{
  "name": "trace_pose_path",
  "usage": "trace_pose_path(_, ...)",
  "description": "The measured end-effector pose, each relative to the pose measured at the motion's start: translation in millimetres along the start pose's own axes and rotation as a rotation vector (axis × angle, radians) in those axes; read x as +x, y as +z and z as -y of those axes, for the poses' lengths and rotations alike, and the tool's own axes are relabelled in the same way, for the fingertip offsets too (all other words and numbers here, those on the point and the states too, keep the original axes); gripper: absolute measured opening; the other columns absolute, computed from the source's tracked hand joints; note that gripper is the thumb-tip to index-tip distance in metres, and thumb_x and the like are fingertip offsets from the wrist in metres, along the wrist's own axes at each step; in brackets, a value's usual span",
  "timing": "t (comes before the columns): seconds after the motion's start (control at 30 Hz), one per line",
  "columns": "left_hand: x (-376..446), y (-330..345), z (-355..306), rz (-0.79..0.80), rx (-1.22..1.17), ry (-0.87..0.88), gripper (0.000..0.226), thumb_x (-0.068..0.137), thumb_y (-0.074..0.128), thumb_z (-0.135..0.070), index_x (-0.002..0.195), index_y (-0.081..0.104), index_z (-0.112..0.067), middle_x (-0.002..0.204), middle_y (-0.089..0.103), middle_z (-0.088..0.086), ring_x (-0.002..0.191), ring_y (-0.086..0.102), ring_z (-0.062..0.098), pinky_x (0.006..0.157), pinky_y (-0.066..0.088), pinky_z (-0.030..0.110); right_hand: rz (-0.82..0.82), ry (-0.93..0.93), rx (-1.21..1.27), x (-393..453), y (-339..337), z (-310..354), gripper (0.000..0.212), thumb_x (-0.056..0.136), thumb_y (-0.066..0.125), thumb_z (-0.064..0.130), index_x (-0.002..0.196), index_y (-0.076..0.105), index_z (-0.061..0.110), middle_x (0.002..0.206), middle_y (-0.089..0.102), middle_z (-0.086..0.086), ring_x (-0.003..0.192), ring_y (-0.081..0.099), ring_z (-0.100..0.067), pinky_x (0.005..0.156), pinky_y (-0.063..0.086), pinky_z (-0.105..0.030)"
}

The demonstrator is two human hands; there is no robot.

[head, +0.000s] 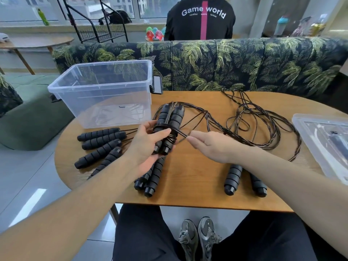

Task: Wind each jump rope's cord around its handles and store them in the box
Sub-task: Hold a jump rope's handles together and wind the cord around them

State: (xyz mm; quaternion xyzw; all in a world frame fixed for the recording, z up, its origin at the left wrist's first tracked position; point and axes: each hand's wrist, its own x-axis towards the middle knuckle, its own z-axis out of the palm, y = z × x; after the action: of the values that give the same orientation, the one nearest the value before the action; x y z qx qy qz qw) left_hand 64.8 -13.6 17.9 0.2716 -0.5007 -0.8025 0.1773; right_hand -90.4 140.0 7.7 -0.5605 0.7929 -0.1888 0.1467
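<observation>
The jump rope handles [170, 127], a black pair side by side, sit in your left hand [148, 146], fingers curled round them and thumb pressing the cord [180, 133] wound about their middle. Your right hand [211, 146] pinches that cord just beside them. The clear box [99, 85] stands open on the wooden table [197, 189], behind the spare handles [99, 140].

Palm-print sofa [244, 63] behind wooden table [197, 185]

Lounge, leaf-print sofa [244, 65], wooden table [197, 185], windows [154, 6]
</observation>
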Motion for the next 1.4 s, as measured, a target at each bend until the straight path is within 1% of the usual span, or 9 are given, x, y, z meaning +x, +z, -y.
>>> trace_pose_path(0.2, -7, 11, 2, 0.084, -0.142, -0.114, 0.043, 0.074, 0.079, -0.015, 0.114, 0.063, -0.007, 0.091, 0.075, 0.012, 0.079, 0.073, 0.021, 0.066, 0.060, 0.031, 0.051, -0.069, -0.046, 0, 11, 3, 0.033, 0.105, 0.026, 0.051, 0.092, 0.045, 0.027, 0.070, 0.055, 0.003, 0.069, 0.056, -0.019, 0.071, 0.048, -0.040)
trace_pose_path(0.4, -9, 8, 2, 0.136, -0.092, -0.127, 0.047, 0.085, 0.070, -0.030, 0.125, 0.064, -0.007, 0.120, 0.072, 0.018, 0.082, 0.070, 0.022, 0.060, 0.058, 0.025, -0.008, -0.096, -0.098, -5, 5, -24, 0.021, 0.100, 0.045, 0.055, 0.090, 0.048, 0.036, 0.072, 0.058, 0.008, 0.067, 0.057, -0.012, 0.065, 0.050, -0.034)
trace_pose_path(0.57, -12, 0, 0, 0.181, -0.111, -0.123, 0.040, 0.084, 0.064, -0.030, 0.114, 0.069, -0.003, 0.106, 0.075, 0.014, 0.071, 0.068, 0.020, 0.053, 0.053, 0.021, -0.046, 0.059, -0.240, -8, -6, -73, 0.025, 0.096, 0.057, 0.048, 0.113, 0.054, 0.029, 0.103, 0.065, 0.009, 0.093, 0.061, -0.016, 0.085, 0.053, -0.036)
trace_pose_path(0.77, -6, -22, -2, 0.127, -0.114, -0.067, 0.031, 0.083, 0.063, -0.032, 0.081, 0.081, -0.007, 0.087, 0.072, 0.011, 0.063, 0.065, 0.018, 0.047, 0.050, 0.022, -0.106, 0.209, -0.306, -24, -21, -114, 0.037, 0.103, 0.051, 0.036, 0.137, 0.051, 0.022, 0.136, 0.056, 0.001, 0.128, 0.049, -0.020, 0.112, 0.035, -0.034)
trace_pose_path(0.93, -1, -33, -4, 0.083, -0.020, -0.046, 0.039, 0.084, 0.065, -0.031, 0.110, 0.068, -0.002, 0.098, 0.073, 0.018, 0.081, 0.073, 0.027, 0.062, 0.062, 0.033, -0.098, 0.179, -0.489, -31, -24, -134, 0.034, 0.107, 0.035, 0.025, 0.129, 0.059, 0.016, 0.141, 0.057, -0.001, 0.142, 0.042, -0.016, 0.127, 0.001, -0.038)
trace_pose_path(1.03, 2, -27, 2, 0.115, -0.014, -0.058, 0.045, 0.088, 0.063, -0.026, 0.125, 0.062, -0.001, 0.119, 0.071, 0.023, 0.118, 0.066, 0.038, 0.099, 0.054, 0.055, -0.123, 0.108, -0.526, -30, -25, -123, 0.037, 0.107, 0.030, 0.031, 0.122, 0.062, 0.020, 0.127, 0.066, 0.002, 0.131, 0.054, -0.013, 0.126, -0.008, -0.041)
trace_pose_path(1.13, 8, -9, 10, 0.148, 0.040, -0.054, 0.041, 0.087, 0.062, -0.028, 0.120, 0.066, -0.004, 0.124, 0.068, 0.026, 0.126, 0.059, 0.037, 0.115, 0.038, 0.057, -0.097, 0.008, -0.481, -23, -26, -103, 0.055, 0.103, 0.014, 0.045, 0.107, 0.064, 0.023, 0.106, 0.068, 0.010, 0.113, 0.061, -0.010, 0.126, -0.005, -0.040)
trace_pose_path(1.27, 17, 28, 23, 0.250, 0.023, -0.111, 0.033, 0.097, 0.054, -0.030, 0.124, 0.065, -0.013, 0.110, 0.072, 0.014, 0.116, 0.064, 0.024, 0.112, 0.038, 0.062, -0.184, -0.191, -0.501, -13, -22, -83, 0.042, 0.104, 0.025, 0.041, 0.085, 0.059, 0.024, 0.081, 0.057, 0.014, 0.081, 0.052, -0.004, 0.124, 0.014, -0.038)
trace_pose_path(1.4, 22, 55, 37, 0.372, -0.170, -0.165, 0.037, 0.098, 0.054, -0.028, 0.130, 0.061, -0.010, 0.110, 0.071, 0.013, 0.112, 0.066, 0.024, 0.103, 0.040, 0.073, -0.253, -0.319, -0.513, -11, -15, -77, 0.029, 0.104, 0.042, 0.030, 0.081, 0.056, 0.020, 0.074, 0.054, 0.012, 0.072, 0.049, -0.013, 0.092, 0.032, -0.028)
